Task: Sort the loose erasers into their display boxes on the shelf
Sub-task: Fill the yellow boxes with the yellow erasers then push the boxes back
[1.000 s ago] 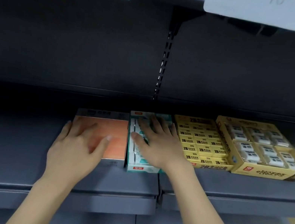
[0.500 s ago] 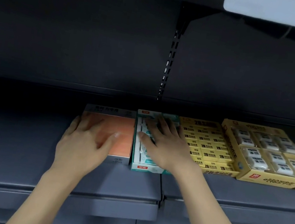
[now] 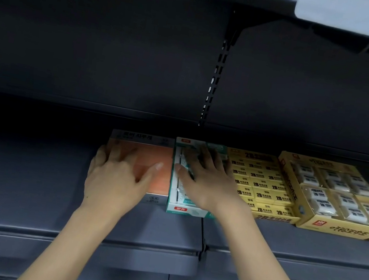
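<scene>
I see four display boxes side by side on the dark grey shelf point(image 3: 22, 185), each with its long axis running from the shelf's front edge toward the back panel. My left hand point(image 3: 117, 177) lies flat on the orange eraser box point(image 3: 157, 177) at the left end, fingers point(image 3: 126, 154) spread and straight, thumb stretched across the orange top. My right hand point(image 3: 207, 183) rests palm down on the green-and-white eraser box point(image 3: 176, 187) just beside it, fingers relaxed and extended toward the back, gripping nothing. The two boxes touch along their long sides. Next on the right sits the yellow 2B eraser box point(image 3: 265, 178), its erasers in tidy rows with labels readable from the front. At the far right, the yellow box of white wrapped erasers point(image 3: 340, 229) is turned slightly, its front end angled rightward.
</scene>
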The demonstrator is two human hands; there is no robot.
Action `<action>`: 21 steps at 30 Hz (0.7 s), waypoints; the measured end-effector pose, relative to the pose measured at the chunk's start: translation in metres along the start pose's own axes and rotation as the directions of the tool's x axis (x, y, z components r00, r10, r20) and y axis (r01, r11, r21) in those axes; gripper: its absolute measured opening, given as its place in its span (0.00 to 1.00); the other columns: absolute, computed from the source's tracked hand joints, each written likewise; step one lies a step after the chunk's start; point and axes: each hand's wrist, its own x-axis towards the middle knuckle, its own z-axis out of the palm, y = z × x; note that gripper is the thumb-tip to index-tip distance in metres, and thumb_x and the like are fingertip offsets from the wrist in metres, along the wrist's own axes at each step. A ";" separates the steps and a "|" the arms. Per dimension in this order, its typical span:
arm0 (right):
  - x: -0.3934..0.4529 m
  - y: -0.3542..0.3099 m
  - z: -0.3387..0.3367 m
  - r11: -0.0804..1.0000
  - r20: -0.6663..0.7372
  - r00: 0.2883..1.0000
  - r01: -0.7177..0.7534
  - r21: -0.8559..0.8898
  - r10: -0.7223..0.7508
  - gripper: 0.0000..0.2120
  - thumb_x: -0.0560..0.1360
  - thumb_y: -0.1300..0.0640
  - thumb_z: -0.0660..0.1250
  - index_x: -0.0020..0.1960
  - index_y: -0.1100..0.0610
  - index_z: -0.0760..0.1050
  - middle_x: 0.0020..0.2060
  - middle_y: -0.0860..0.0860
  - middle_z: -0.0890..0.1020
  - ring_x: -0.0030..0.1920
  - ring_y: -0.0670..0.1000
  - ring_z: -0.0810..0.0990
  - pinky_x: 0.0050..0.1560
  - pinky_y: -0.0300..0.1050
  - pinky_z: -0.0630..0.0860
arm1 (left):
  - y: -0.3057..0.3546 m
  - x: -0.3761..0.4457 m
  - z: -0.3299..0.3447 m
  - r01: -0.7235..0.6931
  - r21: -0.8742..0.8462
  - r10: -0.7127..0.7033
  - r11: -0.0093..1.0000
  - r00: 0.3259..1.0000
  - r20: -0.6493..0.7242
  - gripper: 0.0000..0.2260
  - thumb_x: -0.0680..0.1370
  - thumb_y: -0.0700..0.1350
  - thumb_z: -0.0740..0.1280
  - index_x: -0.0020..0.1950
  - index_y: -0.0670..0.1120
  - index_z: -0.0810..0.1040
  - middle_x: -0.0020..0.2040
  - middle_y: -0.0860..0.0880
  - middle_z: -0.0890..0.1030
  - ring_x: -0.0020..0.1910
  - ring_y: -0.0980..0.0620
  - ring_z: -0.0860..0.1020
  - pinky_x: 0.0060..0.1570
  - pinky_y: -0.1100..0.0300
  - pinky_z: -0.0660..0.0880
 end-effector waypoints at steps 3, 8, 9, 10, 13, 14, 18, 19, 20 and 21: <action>0.002 -0.007 0.002 1.000 -0.009 1.000 0.000 0.029 0.000 0.27 0.79 0.38 0.42 0.76 0.43 0.46 0.77 0.50 0.41 0.76 0.51 0.38 0.72 0.57 0.33 | 0.000 0.001 0.001 -0.006 -0.001 0.006 1.000 1.000 -0.003 0.36 0.69 0.71 0.42 0.69 0.56 0.68 0.74 0.44 0.61 0.72 0.37 0.57 0.71 0.48 0.56; -0.006 0.005 -0.006 0.995 -0.046 0.999 0.019 0.100 -0.015 0.23 0.81 0.43 0.39 0.76 0.42 0.46 0.77 0.48 0.42 0.76 0.50 0.38 0.73 0.54 0.34 | -0.011 0.009 -0.010 -0.064 -0.240 0.058 0.969 0.998 -0.033 0.31 0.71 0.67 0.46 0.63 0.53 0.74 0.67 0.44 0.71 0.68 0.40 0.64 0.67 0.44 0.62; -0.009 0.011 -0.007 0.996 -0.053 0.999 0.004 0.094 0.001 0.23 0.81 0.43 0.39 0.76 0.42 0.45 0.77 0.48 0.42 0.76 0.50 0.38 0.73 0.53 0.35 | -0.014 0.009 -0.012 -0.062 -0.235 0.055 0.970 0.998 -0.040 0.28 0.73 0.65 0.49 0.65 0.52 0.72 0.68 0.43 0.70 0.68 0.40 0.64 0.67 0.43 0.61; -0.012 0.016 -0.008 0.997 -0.058 0.998 -0.016 0.079 0.021 0.23 0.81 0.44 0.39 0.76 0.42 0.45 0.77 0.48 0.43 0.76 0.50 0.38 0.73 0.53 0.35 | -0.015 0.008 -0.014 -0.048 -0.198 0.041 0.979 0.998 -0.039 0.26 0.75 0.62 0.52 0.68 0.50 0.70 0.70 0.43 0.68 0.70 0.40 0.62 0.69 0.43 0.59; -0.019 0.026 -0.004 0.998 -0.050 0.997 -0.060 0.021 0.061 0.23 0.81 0.45 0.39 0.76 0.42 0.45 0.77 0.50 0.46 0.76 0.51 0.40 0.73 0.55 0.35 | -0.018 0.007 -0.014 -0.008 -0.126 0.005 0.992 1.000 -0.027 0.23 0.78 0.55 0.57 0.72 0.49 0.65 0.73 0.44 0.64 0.72 0.41 0.58 0.71 0.45 0.55; -0.020 0.027 -0.002 0.998 -0.041 0.997 -0.066 0.018 0.067 0.23 0.81 0.45 0.39 0.77 0.42 0.44 0.77 0.50 0.45 0.76 0.51 0.40 0.73 0.55 0.36 | -0.017 0.006 -0.014 -0.004 -0.150 0.001 0.989 1.000 -0.019 0.22 0.78 0.54 0.58 0.71 0.49 0.65 0.72 0.43 0.64 0.71 0.40 0.59 0.70 0.45 0.56; -0.022 0.025 0.000 0.997 -0.050 0.996 -0.070 0.032 0.072 0.24 0.81 0.45 0.40 0.77 0.43 0.42 0.77 0.50 0.45 0.76 0.51 0.41 0.74 0.55 0.36 | -0.009 0.004 -0.017 0.032 -0.321 -0.041 0.946 0.999 -0.023 0.18 0.79 0.49 0.59 0.69 0.47 0.69 0.69 0.42 0.68 0.66 0.39 0.67 0.63 0.52 0.64; -0.022 0.025 0.000 0.997 -0.052 0.996 -0.070 0.034 0.072 0.24 0.81 0.45 0.40 0.77 0.43 0.42 0.77 0.50 0.45 0.76 0.51 0.41 0.73 0.55 0.36 | -0.007 0.004 -0.019 0.050 -0.349 -0.064 0.936 0.997 -0.030 0.18 0.79 0.48 0.59 0.68 0.46 0.69 0.67 0.41 0.70 0.65 0.39 0.68 0.60 0.53 0.65; -0.023 0.026 -0.001 0.997 -0.054 0.996 -0.070 0.035 0.072 0.24 0.81 0.45 0.40 0.77 0.43 0.42 0.77 0.50 0.45 0.76 0.51 0.41 0.73 0.55 0.36 | -0.004 0.004 -0.021 0.070 -0.367 -0.087 0.928 0.996 -0.031 0.17 0.79 0.48 0.59 0.67 0.46 0.70 0.67 0.41 0.70 0.64 0.39 0.68 0.59 0.54 0.66; -0.024 0.026 -0.001 0.997 -0.053 0.996 -0.070 0.035 0.072 0.24 0.81 0.45 0.40 0.77 0.43 0.42 0.77 0.50 0.44 0.76 0.51 0.41 0.73 0.54 0.35 | -0.001 0.005 -0.021 0.084 -0.374 -0.101 0.924 0.995 -0.027 0.17 0.79 0.48 0.59 0.67 0.46 0.70 0.67 0.42 0.70 0.64 0.39 0.68 0.58 0.54 0.66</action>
